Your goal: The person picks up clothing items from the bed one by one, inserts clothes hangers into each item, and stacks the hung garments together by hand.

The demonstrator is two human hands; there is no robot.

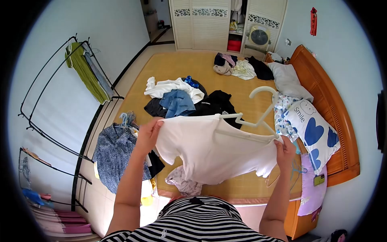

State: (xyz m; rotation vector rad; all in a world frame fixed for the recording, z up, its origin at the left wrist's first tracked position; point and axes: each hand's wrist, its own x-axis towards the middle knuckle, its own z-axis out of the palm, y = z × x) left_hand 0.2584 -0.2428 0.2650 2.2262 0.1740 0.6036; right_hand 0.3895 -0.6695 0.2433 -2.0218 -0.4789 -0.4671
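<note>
Between the left hand [150, 131] and right hand [285, 150] hangs the white top [201, 151], fingers pinching its opposite shoulders; it looks light, soft and apt to sag, so the shoulder edges seem the best hold; a stiff-looking hanger [263, 122] sits at its neck; beyond the fingers lie the bed [169, 64], clothes [177, 103] and wardrobe [205, 34].

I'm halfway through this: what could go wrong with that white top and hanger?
The hanger sits tilted at the neckline of the white top, so it might slip if the left hand or right hand loosens. The top's lower edge might also snag the crumpled patterned garment lying near it.
</note>
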